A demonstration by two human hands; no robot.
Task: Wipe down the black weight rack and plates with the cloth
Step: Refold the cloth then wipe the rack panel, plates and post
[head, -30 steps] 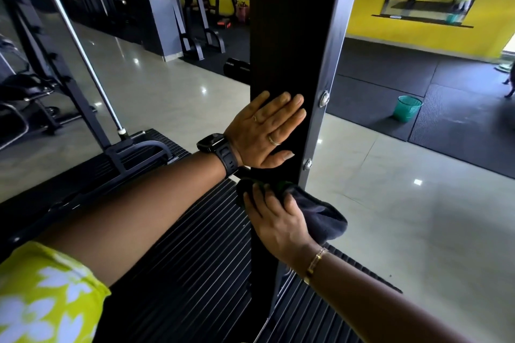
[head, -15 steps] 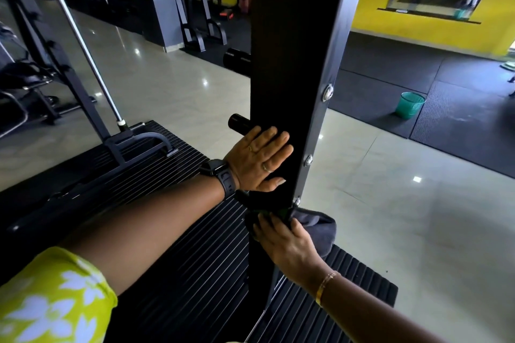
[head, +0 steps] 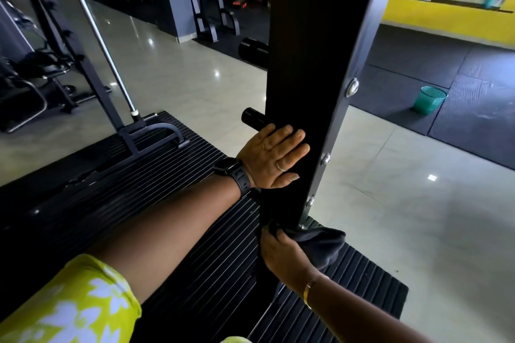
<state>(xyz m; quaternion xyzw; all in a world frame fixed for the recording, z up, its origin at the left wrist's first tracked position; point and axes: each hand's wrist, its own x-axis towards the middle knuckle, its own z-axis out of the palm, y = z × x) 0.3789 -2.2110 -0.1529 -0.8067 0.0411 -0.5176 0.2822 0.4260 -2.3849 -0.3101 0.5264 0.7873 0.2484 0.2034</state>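
**Cloth at the foot of the rack**

I see the left hand [head: 274,157] laid flat low on the rack [head: 315,64], fingers straight and close together. The right hand [head: 281,255] grips the cloth [head: 320,245], bunched against the rack's base, near right, just above the mat [head: 195,231]. A bucket [head: 429,100] stands far right.

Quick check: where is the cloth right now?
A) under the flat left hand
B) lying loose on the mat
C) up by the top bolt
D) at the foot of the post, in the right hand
D: the right hand grips the cloth against the foot of the post, while the left hand lies flat on the post higher up.
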